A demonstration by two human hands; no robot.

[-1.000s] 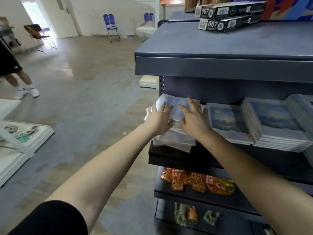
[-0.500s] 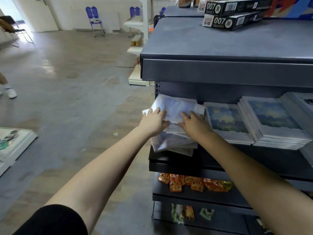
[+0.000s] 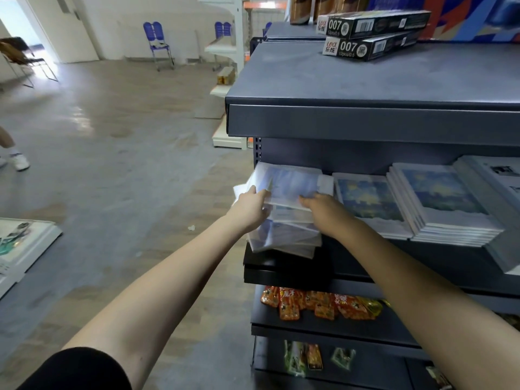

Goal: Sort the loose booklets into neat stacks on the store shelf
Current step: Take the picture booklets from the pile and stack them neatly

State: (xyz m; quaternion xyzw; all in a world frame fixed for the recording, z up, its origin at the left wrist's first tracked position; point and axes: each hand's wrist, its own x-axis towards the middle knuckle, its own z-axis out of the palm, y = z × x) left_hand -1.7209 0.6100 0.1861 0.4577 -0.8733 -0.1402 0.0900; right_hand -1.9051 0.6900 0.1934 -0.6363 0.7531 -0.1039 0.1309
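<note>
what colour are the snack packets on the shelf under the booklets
Orange snack packets, a yellowish one at the right end; head view.

Pale blue, seemingly clear-wrapped booklets (image 3: 292, 187); dark grey shelf (image 3: 365, 122).

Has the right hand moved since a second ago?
Yes. The right hand has drawn back toward the shelf front: its fingertips were level with the rear edge of the neighbouring stack, now partway down it.

Two long black boxes, an upper box (image 3: 374, 23) and a lower box (image 3: 368, 47), lie on the shelf top (image 3: 309, 77). Each end label reads "Lea 007"; the lower adds "12pcs". Print on the loose booklets (image 3: 289, 187) and orange packets (image 3: 318, 304) is too blurred to read.
</note>
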